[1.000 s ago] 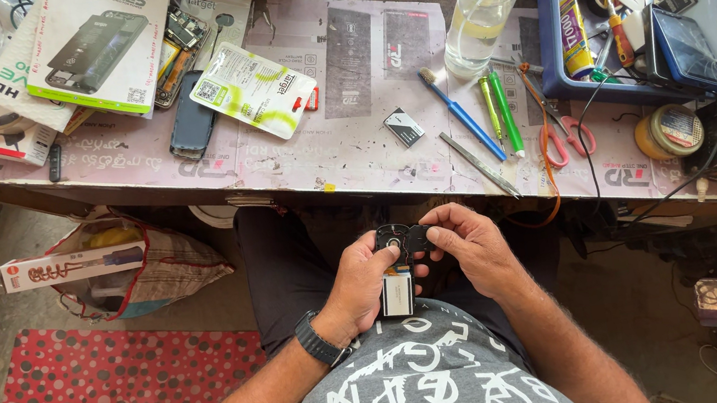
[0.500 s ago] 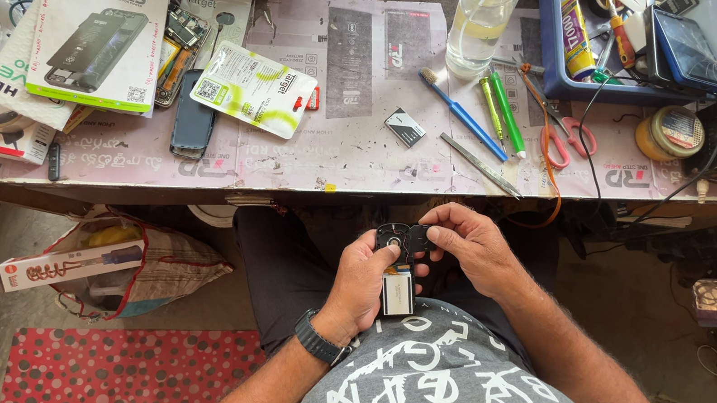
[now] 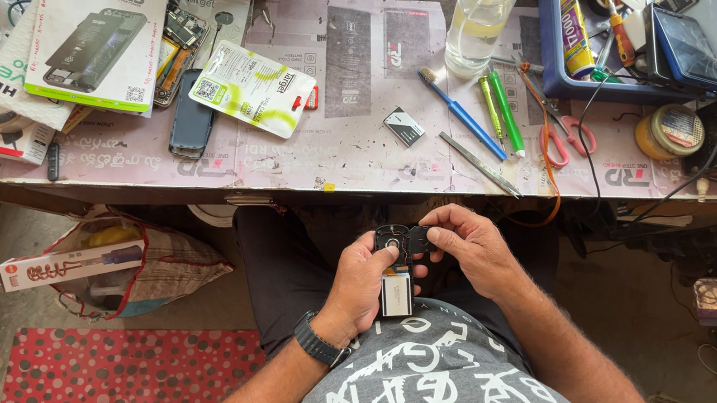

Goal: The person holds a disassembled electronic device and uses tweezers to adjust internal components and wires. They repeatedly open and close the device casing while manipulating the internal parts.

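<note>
Over my lap I hold a small opened gadget (image 3: 402, 243), black with round parts on top and a silver rectangular piece (image 3: 395, 293) hanging below it. My left hand (image 3: 358, 285), with a dark watch on the wrist, grips it from the left and underneath. My right hand (image 3: 472, 247) pinches its black top end from the right with thumb and fingers. Both hands sit just below the front edge of the workbench (image 3: 317, 156).
On the bench lie a dark phone (image 3: 190, 122), packaged parts (image 3: 254, 87), a spray bottle (image 3: 482, 11), a blue brush (image 3: 461, 114), green pens (image 3: 504, 111), red-handled scissors (image 3: 561, 126) and a blue bin of tools (image 3: 622, 5). A bag (image 3: 134, 270) and red dotted mat (image 3: 101, 402) are on the floor.
</note>
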